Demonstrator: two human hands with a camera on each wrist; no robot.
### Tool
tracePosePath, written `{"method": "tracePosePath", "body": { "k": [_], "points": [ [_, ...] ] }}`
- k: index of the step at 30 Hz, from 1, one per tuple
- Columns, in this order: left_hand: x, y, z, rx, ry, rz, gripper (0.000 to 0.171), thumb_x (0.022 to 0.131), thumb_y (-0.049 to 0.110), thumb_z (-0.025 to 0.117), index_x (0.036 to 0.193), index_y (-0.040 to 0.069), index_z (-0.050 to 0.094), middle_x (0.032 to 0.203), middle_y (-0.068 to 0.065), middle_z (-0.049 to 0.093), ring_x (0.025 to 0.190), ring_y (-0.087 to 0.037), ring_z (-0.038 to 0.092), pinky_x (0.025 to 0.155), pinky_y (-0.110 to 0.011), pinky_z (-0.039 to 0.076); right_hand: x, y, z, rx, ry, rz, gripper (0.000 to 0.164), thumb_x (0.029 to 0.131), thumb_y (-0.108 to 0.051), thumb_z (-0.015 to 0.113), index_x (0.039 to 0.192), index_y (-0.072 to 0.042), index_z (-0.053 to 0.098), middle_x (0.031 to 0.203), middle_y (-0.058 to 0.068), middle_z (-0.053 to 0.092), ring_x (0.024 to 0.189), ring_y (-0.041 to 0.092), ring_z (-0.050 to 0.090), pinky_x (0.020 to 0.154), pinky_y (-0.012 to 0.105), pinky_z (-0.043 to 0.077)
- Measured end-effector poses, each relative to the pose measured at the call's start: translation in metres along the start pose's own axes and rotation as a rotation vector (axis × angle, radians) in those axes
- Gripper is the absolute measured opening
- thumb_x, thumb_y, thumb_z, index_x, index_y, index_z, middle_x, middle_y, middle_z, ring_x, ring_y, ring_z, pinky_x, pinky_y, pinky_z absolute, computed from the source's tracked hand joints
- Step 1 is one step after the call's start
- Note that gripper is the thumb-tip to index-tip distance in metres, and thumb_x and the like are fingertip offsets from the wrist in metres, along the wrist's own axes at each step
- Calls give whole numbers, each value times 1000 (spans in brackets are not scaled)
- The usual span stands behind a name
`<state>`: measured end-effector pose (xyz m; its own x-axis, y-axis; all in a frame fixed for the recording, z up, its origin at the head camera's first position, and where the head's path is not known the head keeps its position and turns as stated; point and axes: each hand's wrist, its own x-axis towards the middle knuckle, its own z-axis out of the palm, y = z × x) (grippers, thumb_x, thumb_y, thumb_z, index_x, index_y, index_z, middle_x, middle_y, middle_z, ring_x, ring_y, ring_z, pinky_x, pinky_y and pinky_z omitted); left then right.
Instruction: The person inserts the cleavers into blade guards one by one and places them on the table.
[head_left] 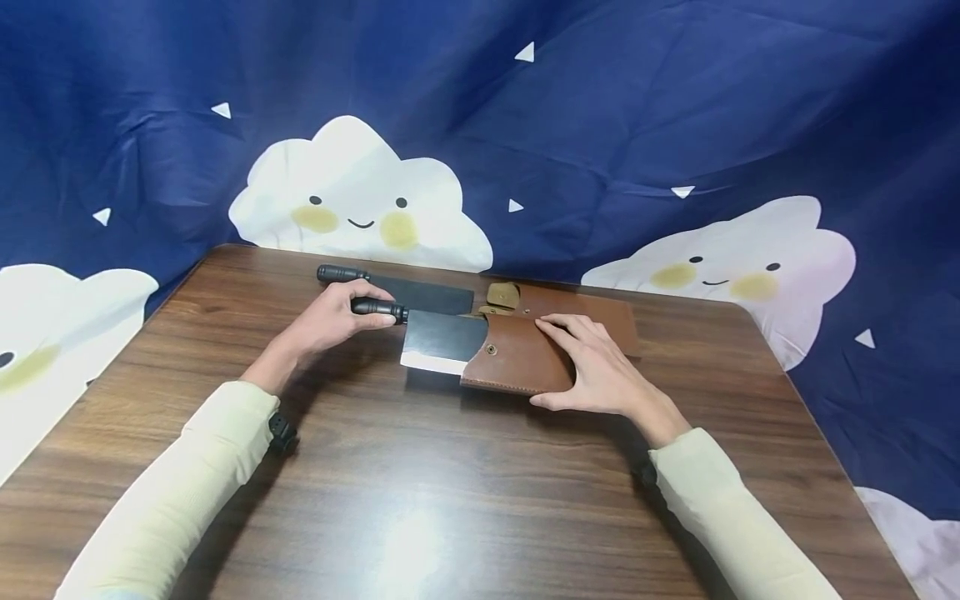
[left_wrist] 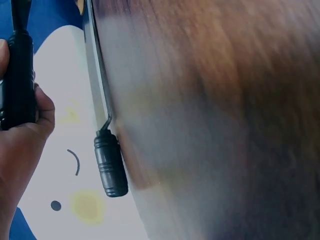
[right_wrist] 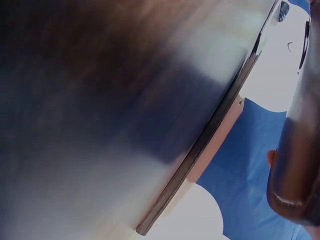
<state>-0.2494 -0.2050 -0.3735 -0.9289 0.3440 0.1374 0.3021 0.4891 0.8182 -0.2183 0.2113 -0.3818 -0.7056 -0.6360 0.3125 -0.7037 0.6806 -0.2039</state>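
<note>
Inside the brown sheath (head_left: 521,354), above the table (head_left: 337,517), sits part of my cleaver (head_left: 442,337), its bright edge toward me. My left hand (head_left: 326,321) grips the handle (head_left: 375,308); my right hand (head_left: 603,371) holds the sheath's other end. Behind the sheath, another cleaver (head_left: 431,295) and another sheath (head_left: 611,317) lie near the table's far edge. On its near side, wide room opens over glossy wood. Farther behind hangs blue cloud-printed cloth (head_left: 585,108).

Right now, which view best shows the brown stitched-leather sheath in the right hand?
Head: the brown stitched-leather sheath shows its broad side and small round snap, gripped by the right hand. Right wrist: just a cropped stretch at frame right. Left wrist: can't make it out.
</note>
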Motion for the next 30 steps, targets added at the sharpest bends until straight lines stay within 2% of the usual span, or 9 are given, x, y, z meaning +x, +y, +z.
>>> {"method": "tracePosePath", "body": {
  "k": [6,13,21,30],
  "points": [
    [1,3,4,5,-20,6,37,90,23,80,120,5,71,112,-13,64,94,-25,58,78,-35,49,0,-3,3,16,-1,2,111,65,-70,82,149,-6,48,148,8,47,131,31,44,104,51,33],
    [4,8,11,9,-11,12,35,90,20,81,119,4,71,113,-12,66,96,-24,58,78,-34,49,3,-6,4,17,8,-7,110,66,-69,82,149,-6,48,148,9,47,132,31,43,104,51,33],
    [11,11,23,-36,-24,23,33,90,19,80,118,3,71,112,-13,67,94,-24,59,77,-34,49,9,-10,7,19,6,-30,110,68,-70,80,150,-5,48,149,11,47,133,31,42,105,51,32],
    [15,19,27,-24,-22,39,35,91,20,79,119,3,70,113,-13,66,93,-25,60,78,-36,49,11,-8,2,9,12,-38,110,67,-70,80,150,-5,48,149,10,47,131,31,44,102,51,34]
  ]
}}
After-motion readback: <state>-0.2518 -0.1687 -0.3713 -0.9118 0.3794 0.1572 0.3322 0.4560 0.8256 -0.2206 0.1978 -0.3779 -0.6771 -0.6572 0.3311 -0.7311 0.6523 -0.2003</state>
